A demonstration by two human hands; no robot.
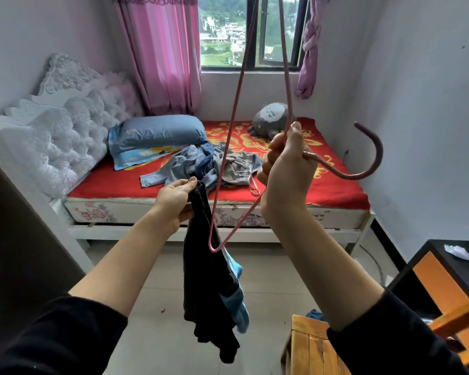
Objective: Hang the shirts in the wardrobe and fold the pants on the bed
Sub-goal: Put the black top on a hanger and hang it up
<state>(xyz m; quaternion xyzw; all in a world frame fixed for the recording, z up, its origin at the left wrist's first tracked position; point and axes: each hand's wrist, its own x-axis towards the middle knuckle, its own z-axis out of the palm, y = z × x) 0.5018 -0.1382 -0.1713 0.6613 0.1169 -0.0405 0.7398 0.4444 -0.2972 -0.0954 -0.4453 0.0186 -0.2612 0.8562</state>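
My left hand (pixel 175 201) pinches the top of a black shirt with blue parts (pixel 211 288), which hangs down in front of me over the floor. My right hand (pixel 284 169) grips a pink wire hanger (pixel 229 147) near its neck, with the hook (pixel 368 155) pointing right. The hanger is turned on end, and its lower corner sits inside or against the shirt's top. On the bed (pixel 282 209) with its red cover lies a heap of blue and grey clothes (pixel 206 163).
A blue pillow (pixel 157 131) and a grey plush toy (pixel 274 120) lie on the bed near the window. A dark wardrobe side (pixel 16 239) stands at left. A wooden stool (pixel 306 345) and a black-and-orange cabinet (pixel 444 277) are at lower right.
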